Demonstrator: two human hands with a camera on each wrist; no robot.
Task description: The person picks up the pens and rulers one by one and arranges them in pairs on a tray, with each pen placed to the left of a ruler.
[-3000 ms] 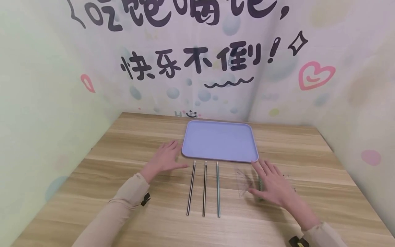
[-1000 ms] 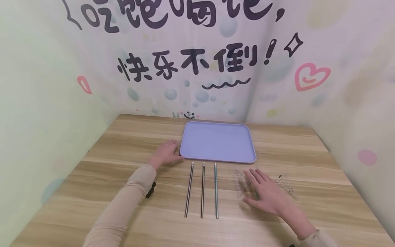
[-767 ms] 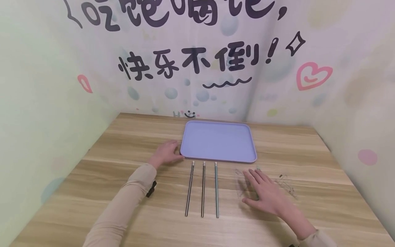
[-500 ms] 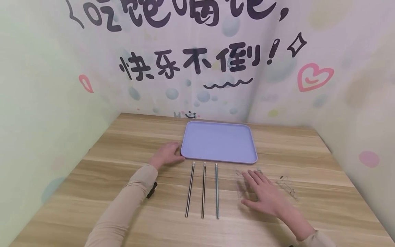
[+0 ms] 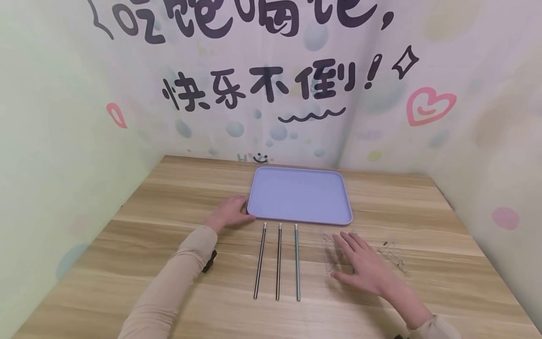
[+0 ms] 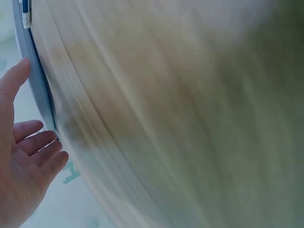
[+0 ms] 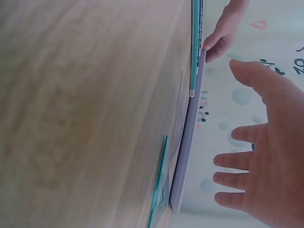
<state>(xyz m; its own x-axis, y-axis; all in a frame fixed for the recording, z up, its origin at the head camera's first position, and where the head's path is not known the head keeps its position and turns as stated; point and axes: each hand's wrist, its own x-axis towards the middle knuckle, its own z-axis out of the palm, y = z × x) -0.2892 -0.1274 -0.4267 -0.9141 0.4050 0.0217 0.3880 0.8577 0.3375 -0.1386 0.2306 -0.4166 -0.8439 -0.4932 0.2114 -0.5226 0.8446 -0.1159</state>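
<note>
A lilac tray (image 5: pixel 299 195) lies at the back of the table. My left hand (image 5: pixel 230 212) is at its front left corner, thumb at the rim and fingers loosely extended. Two dark pencils (image 5: pixel 260 261) and a teal pencil (image 5: pixel 298 263) lie side by side in front of the tray, eraser ends toward it. My right hand (image 5: pixel 367 263) hovers, fingers spread and nothing held, above thin clear plastic drawing pieces (image 5: pixel 394 256). A green-edged set square (image 7: pixel 159 190) shows in the right wrist view; the hand mostly hides it in the head view.
The wood-grain table (image 5: pixel 203 301) meets a printed cloth wall (image 5: pixel 254 132) right behind the tray. Pale side walls (image 5: pixel 76 165) stand to the left and right. A dark wrist strap (image 5: pixel 209 261) is on my left arm.
Since three seconds ago, my right hand has drawn back from the tray's right corner, over the clear pieces. My left hand has come to the tray's left corner. Lately both stay nearly still.
</note>
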